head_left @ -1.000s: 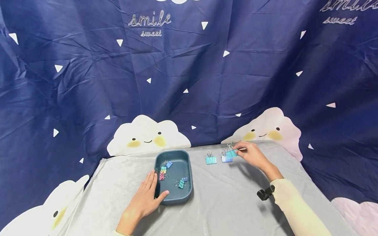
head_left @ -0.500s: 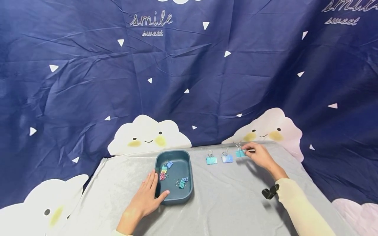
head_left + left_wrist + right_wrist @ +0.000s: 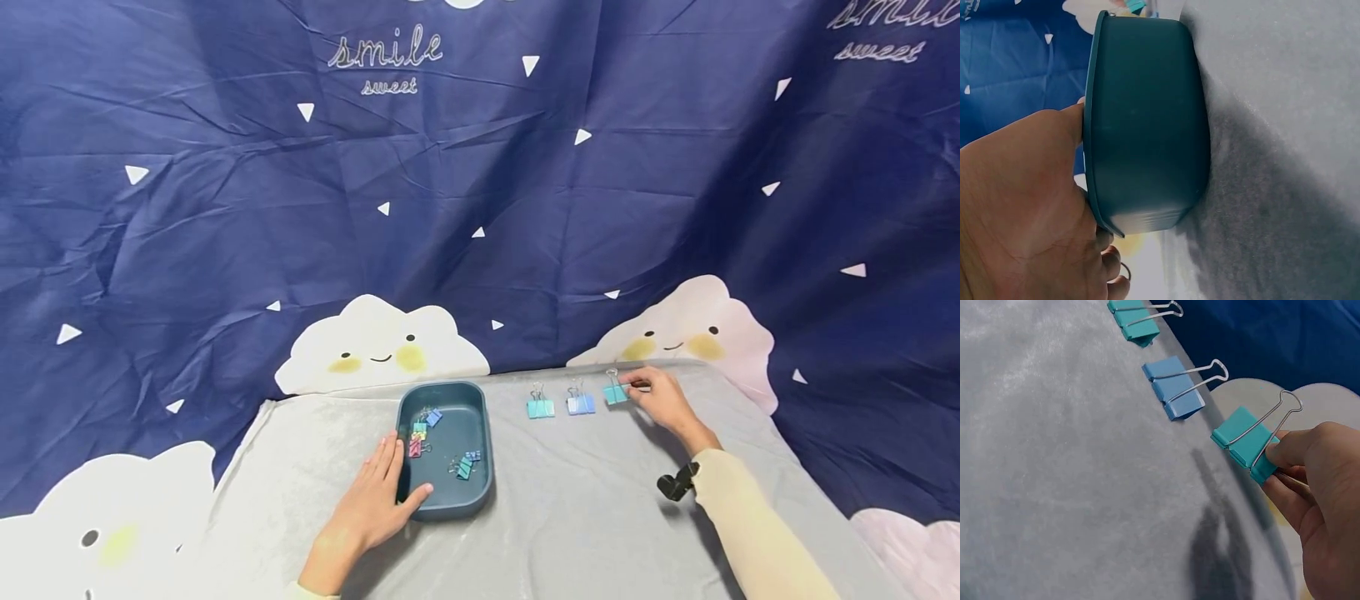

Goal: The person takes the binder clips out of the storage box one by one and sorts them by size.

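Note:
My right hand (image 3: 663, 403) pinches a turquoise binder clip (image 3: 1247, 444) by one end between thumb and fingers, its wire handles pointing toward the back. Left of it on the grey cloth stand a blue binder clip (image 3: 1174, 387) and another turquoise binder clip (image 3: 540, 408), making a row. My left hand (image 3: 367, 500) rests on a dark teal box (image 3: 468, 506), fingers straight along its left rim and thumb over the front corner. Inside the box lie several smaller clips: a blue clip (image 3: 433, 417), a pink clip (image 3: 416, 448) and a green clip (image 3: 464, 468) among them.
The grey cloth (image 3: 570, 517) covers the table, whose back edge runs just behind the clip row. A dark blue curtain (image 3: 450, 167) with printed clouds hangs behind it. A black wrist camera (image 3: 677, 482) sits on the right sleeve.
My right hand has carried the turquoise clip rightward from in front of the blue clip, then lowered it slightly toward the cloth beside that clip. The left hand keeps its place on the box.

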A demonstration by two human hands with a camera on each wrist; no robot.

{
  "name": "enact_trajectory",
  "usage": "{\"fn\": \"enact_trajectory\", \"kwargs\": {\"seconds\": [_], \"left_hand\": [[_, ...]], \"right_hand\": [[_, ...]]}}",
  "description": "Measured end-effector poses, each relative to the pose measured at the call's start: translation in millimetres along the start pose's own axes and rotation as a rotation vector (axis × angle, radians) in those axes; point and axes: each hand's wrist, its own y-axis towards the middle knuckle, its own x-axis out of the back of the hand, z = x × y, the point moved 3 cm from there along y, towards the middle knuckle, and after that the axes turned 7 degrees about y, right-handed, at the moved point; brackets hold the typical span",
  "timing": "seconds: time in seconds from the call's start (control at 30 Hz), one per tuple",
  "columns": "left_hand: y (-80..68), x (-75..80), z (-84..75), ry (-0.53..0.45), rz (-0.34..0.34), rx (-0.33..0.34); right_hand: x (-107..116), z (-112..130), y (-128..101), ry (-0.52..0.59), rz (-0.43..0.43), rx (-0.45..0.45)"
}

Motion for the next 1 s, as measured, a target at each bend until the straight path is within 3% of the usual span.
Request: {"fn": "enact_trajectory", "kwargs": {"seconds": [0.5,1.0], "left_hand": [[1.9,0.8,0.9,-0.005,0.013,-0.001],[1.7,2.9,1.7,-0.01,0.002,-0.005]], "right_hand": [[-14,-17,-5,-0.06,0.005,-0.067],[-20,-21,-5,-0.096,0.073,-0.172]]}}
